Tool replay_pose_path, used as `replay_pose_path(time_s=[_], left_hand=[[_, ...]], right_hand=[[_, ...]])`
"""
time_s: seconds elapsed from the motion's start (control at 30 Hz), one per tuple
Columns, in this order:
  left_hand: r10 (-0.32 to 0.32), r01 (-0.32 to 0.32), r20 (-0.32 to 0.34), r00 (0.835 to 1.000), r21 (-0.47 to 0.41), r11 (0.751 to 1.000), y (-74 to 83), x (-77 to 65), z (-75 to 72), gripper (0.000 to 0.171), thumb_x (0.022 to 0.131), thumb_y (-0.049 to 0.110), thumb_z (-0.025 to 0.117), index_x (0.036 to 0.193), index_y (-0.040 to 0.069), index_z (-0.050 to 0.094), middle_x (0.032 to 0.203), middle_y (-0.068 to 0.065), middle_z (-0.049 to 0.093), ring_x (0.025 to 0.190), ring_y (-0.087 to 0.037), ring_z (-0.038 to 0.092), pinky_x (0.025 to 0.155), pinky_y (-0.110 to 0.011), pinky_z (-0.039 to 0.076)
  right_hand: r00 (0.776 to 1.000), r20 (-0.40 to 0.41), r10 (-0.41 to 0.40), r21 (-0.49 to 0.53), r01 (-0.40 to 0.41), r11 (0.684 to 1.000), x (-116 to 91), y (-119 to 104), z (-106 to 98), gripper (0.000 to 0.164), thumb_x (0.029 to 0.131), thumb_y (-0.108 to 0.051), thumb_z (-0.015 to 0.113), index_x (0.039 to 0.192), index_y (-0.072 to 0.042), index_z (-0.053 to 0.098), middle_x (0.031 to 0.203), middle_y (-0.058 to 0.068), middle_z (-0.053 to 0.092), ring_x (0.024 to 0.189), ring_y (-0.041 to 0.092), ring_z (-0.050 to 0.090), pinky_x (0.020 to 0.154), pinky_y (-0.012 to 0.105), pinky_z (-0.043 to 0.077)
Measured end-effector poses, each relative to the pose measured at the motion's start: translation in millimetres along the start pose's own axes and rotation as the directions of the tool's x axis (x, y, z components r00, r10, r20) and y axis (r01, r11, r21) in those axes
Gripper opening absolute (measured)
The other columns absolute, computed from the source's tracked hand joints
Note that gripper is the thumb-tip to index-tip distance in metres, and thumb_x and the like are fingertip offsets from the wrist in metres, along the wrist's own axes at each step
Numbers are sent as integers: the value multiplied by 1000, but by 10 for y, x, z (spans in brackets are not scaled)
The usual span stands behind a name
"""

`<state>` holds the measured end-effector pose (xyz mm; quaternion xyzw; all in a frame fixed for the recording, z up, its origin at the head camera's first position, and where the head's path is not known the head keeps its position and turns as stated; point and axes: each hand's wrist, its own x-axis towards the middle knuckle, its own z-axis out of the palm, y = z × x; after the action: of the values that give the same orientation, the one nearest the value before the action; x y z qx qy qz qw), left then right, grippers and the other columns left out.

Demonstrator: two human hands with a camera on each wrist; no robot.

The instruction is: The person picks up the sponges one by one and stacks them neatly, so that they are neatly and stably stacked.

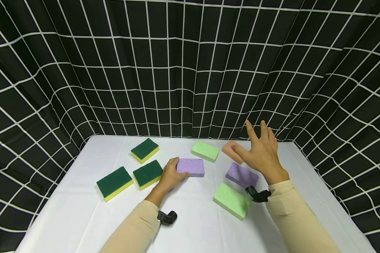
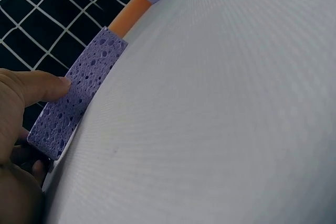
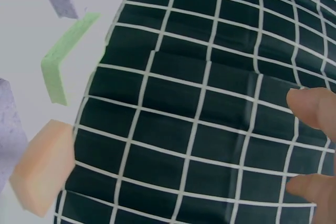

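Note:
In the head view my left hand [image 1: 171,175] grips the left end of a purple sponge [image 1: 191,167] on the white table, thumb along its near edge and fingers toward its far edge. The left wrist view shows the thumb [image 2: 50,85] pressed on this holey purple sponge [image 2: 84,85]. My right hand [image 1: 262,151] is raised over the right side with fingers spread, holding nothing. It partly covers an orange sponge [image 1: 229,150], which the right wrist view shows as a thick block [image 3: 44,166]. Below the right hand lies a second purple sponge [image 1: 240,175].
Several green-and-yellow scrub sponges lie at left, one [image 1: 148,174] right beside my left hand. One light green sponge [image 1: 205,151] sits toward the back, another [image 1: 232,201] nearer the front right. A black curtain with white grid lines [image 1: 183,70] surrounds the table's back and sides.

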<state>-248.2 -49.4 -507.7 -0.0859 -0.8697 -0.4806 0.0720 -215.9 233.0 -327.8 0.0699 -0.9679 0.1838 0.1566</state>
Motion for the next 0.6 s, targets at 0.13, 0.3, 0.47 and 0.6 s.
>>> replay_pose_path(time_s=[0.13,0.3,0.47,0.6], left_hand=[[2,-2,-2,1000,3,1000,3,5,-1,77,75,16,83,135,-14,44,135,-26,46,125,-40,44,105,-47,33],[-3,3,3,1000,7,1000,7,-10,-6,77,76,17,82,135,-14,44,135,-26,46,124,-40,44,104,-47,34],[4,-4,11,1000,3,1000,7,-31,-4,77,76,16,82,135,-15,43,135,-27,46,124,-41,44,104,-48,33],[15,-15,10,1000,2,1000,11,-21,-16,77,76,16,82,135,-15,43,135,-27,45,124,-41,43,105,-48,33]], right_hand=[[995,-88,-46,64,51,997,-33,-28,-59,89,84,-47,68,155,-16,23,156,26,7,138,50,5,99,74,13],[973,-210,-99,138,129,982,-103,-33,-88,87,81,-35,75,152,-11,31,151,24,24,136,46,20,95,71,27],[937,-325,-131,200,204,958,-187,-42,-129,83,78,-23,78,149,-8,37,145,22,35,130,42,35,93,67,33],[923,-366,-117,252,220,942,-272,-80,-179,82,77,-20,78,148,-11,40,144,18,39,128,40,38,93,65,33]])
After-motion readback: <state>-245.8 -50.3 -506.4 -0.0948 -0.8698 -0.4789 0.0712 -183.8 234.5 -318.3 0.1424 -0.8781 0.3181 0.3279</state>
